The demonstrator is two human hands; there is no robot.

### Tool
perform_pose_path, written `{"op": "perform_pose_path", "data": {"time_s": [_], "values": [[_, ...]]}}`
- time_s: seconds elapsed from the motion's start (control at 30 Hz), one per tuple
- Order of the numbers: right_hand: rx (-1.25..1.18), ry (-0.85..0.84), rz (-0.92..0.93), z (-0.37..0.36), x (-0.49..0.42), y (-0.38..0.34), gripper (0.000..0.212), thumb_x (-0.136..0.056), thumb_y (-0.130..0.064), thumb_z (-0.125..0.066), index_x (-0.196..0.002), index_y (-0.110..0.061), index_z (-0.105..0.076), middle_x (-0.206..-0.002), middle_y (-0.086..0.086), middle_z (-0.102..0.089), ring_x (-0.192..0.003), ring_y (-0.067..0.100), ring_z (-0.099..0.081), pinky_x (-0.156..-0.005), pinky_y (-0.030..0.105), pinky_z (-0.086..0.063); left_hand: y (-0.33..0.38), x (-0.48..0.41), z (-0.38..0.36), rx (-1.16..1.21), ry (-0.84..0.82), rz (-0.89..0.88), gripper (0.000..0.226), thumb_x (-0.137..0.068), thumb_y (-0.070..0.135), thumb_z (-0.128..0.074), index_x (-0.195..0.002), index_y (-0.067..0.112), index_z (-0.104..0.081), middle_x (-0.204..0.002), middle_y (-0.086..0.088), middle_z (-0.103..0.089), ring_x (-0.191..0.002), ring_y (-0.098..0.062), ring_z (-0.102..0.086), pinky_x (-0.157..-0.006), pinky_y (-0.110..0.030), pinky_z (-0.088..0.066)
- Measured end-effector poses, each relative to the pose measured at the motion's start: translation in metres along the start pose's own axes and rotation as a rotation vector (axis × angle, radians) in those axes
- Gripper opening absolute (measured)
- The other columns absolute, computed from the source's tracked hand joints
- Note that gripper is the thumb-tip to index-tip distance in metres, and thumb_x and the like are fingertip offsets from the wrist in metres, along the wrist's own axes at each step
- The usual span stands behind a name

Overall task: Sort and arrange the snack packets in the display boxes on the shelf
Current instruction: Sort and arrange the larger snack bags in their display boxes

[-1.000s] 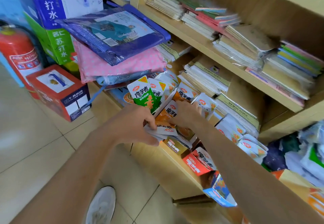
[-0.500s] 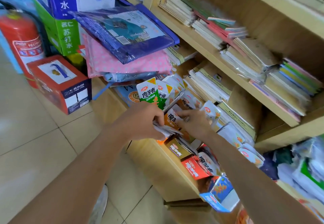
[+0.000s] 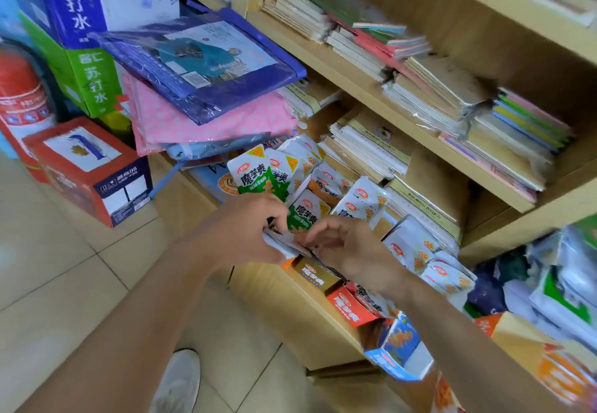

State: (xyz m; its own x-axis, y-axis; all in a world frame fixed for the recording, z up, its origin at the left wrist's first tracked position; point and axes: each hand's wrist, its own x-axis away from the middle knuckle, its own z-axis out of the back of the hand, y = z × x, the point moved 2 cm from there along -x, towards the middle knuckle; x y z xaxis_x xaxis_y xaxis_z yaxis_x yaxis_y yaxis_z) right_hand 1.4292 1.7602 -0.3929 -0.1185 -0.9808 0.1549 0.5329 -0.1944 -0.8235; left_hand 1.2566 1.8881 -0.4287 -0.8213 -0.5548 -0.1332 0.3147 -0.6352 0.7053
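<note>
Hidden: green-and-white foil snack packet (image 3: 305, 215), lower half behind fingers; print blurred.
L hand (image 3: 239, 231): clenched round stack of white foil packets (image 3: 279, 245), over wooden shelf (image 3: 290, 312) front edge.
R hand (image 3: 352, 248): curled, seems to pinch same stack.

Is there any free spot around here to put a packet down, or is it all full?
The clearest bare stretch is the tiled floor between the red carton and the white shoe. The lower shelf is packed: snack packets, display boxes and notebook stacks crowd together.
</note>
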Motion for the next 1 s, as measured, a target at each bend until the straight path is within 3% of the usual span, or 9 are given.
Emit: {"op": "perform_pose_path", "data": {"time_s": [0.1, 0.27, 0.37, 0.47, 0.53, 0.63, 0.77, 0.87, 1.0], "values": [[0.042, -0.01, 0.003, -0.001, -0.002, 0.006, 0.03, -0.085, 0.007, -0.065, -0.107, -0.011, -0.071, -0.106, 0.0, -0.074, -0.101, 0.012, -0.069, -0.089, 0.029, -0.057, 0.002, 0.001, 0.002, 0.001, -0.006, 0.041, 0.033, -0.056, 0.043, -0.087, -0.079, 0.033, -0.067, -0.084, 0.018, -0.069, -0.086, 0.0, -0.065, -0.074, -0.038, -0.055], [0.357, 0.179, 0.026, 0.016, -0.026, 0.007, 0.029, -0.096, -0.01, -0.058, -0.123, -0.015, -0.068, -0.118, -0.003, -0.07, -0.097, 0.003, -0.062, -0.081, 0.005, -0.044, 0.006, 0.001, 0.004, 0.006, -0.064, 0.034, 0.038, -0.064, 0.038, -0.09, -0.1, 0.039, -0.076, -0.087, 0.024, -0.069, -0.084, 0.008, -0.061, -0.068, -0.019, -0.047], [0.587, 0.12, -0.081, 0.031, -0.049, 0.015, 0.04, -0.095, -0.027, -0.065, -0.134, -0.021, -0.06, -0.136, -0.002, -0.062, -0.122, 0.017, -0.056, -0.101, 0.032, -0.049, 0.008, 0.001, 0.004, -0.03, -0.062, 0.01, 0.03, -0.063, 0.038, -0.09, -0.09, 0.039, -0.079, -0.076, 0.019, -0.064, -0.076, -0.002, -0.058, -0.06, -0.025, -0.043], [0.621, -0.02, -0.237, 0.038, -0.064, 0.017, 0.057, -0.091, -0.03, -0.069, -0.144, -0.019, -0.049, -0.147, 0.002, -0.051, -0.129, 0.024, -0.052, -0.106, 0.035, -0.044, 0.007, 0.002, 0.003, -0.052, -0.034, 0.008, 0.025, -0.059, 0.037, -0.092, -0.08, 0.035, -0.078, -0.073, 0.021, -0.062, -0.077, -0.001, -0.058, -0.059, -0.019, -0.036], [0.621, -0.13, -0.289, 0.042, -0.073, 0.007, 0.052, -0.091, -0.025, -0.07, -0.139, -0.013, -0.052, -0.138, 0.01, -0.056, -0.119, 0.028, -0.059, -0.097, 0.04, -0.05, 0.006, 0.002, 0.002, -0.061, -0.027, 0.028, 0.026, -0.058, 0.038, -0.093, -0.078, 0.033, -0.077, -0.073, 0.023, -0.06, -0.077, 0.002, -0.057, -0.061, -0.018, -0.035], [0.523, -0.279, -0.398, 0.052, -0.086, -0.011, 0.01, -0.092, -0.008, -0.066, -0.097, -0.015, -0.062, -0.092, 0.011, -0.058, -0.066, 0.024, -0.067, -0.055, 0.031, -0.055, 0.009, 0.002, 0.001, -0.056, -0.022, 0.063, 0.026, -0.059, 0.036, -0.093, -0.08, 0.032, -0.078, -0.076, 0.021, -0.062, -0.077, 0.002, -0.056, -0.063, -0.019, -0.037], [0.544, -0.184, -0.302, 0.056, -0.115, -0.028, 0.023, -0.084, 0.006, -0.056, -0.085, -0.016, -0.063, -0.077, 0.012, -0.062, -0.059, 0.02, -0.059, -0.061, 0.035, -0.053, 0.013, 0.005, 0.003, -0.05, -0.001, 0.061, 0.023, -0.064, 0.034, -0.091, -0.083, 0.032, -0.079, -0.075, 0.022, -0.064, -0.076, 0.003, -0.058, -0.061, -0.016, -0.036], [0.723, -0.285, -0.345, 0.046, -0.13, -0.023, 0.02, -0.086, 0.002, -0.06, -0.101, -0.007, -0.07, -0.093, 0.007, -0.066, -0.073, 0.017, -0.059, -0.061, 0.026, -0.05, 0.015, 0.006, 0.004, -0.041, 0.014, 0.051, 0.019, -0.07, 0.033, -0.087, -0.087, 0.033, -0.078, -0.078, 0.018, -0.067, -0.078, -0.001, -0.06, -0.066, -0.027, -0.047], [0.535, -0.391, -0.56, 0.043, -0.138, -0.006, 0.041, -0.089, -0.008, -0.07, -0.128, -0.006, -0.057, -0.127, 0.011, -0.061, -0.106, 0.024, -0.063, -0.085, 0.032, -0.057, 0.014, 0.007, 0.004, -0.031, 0.003, 0.051, 0.018, -0.071, 0.03, -0.084, -0.087, 0.034, -0.077, -0.08, 0.017, -0.068, -0.08, -0.001, -0.06, -0.07, -0.031, -0.051]]}}
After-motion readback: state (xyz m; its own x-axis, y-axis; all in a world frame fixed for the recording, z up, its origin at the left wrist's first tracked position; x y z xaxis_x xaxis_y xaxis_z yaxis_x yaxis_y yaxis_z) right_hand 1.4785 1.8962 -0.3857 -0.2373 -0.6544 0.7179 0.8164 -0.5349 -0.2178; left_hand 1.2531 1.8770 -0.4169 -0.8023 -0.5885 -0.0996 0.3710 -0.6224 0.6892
